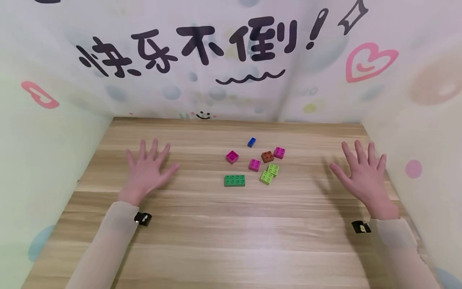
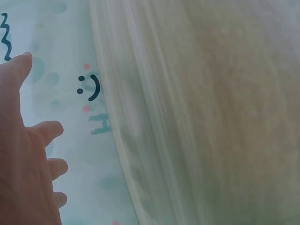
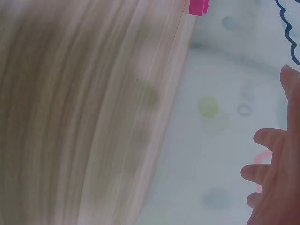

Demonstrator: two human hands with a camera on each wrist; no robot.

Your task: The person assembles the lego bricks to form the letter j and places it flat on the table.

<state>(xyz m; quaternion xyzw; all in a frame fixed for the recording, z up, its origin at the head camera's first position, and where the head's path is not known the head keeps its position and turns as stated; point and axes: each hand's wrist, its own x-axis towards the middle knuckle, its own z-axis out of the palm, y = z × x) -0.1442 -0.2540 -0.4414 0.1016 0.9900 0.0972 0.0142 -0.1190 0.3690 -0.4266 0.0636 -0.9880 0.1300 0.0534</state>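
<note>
I see the green brick point(image 1: 234, 180) on the table point(image 1: 216, 241), near a scatter of smaller bricks point(image 1: 254, 165). I'd expect light, stiff, slightly slick plastic, best pinched across its long sides. Either side, well apart from it, I have the left hand point(image 1: 147, 173) and right hand point(image 1: 366, 178) spread wide, holding nothing.

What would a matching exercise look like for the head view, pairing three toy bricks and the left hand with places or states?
1. Blue brick
2. Green brick
3. Leftmost magenta brick
4. Left hand

A. hollow side up
B. fingers spread
C. farthest back of the bricks
D. two rows of four studs

Pairs: 1-C, 2-D, 3-A, 4-B
</note>
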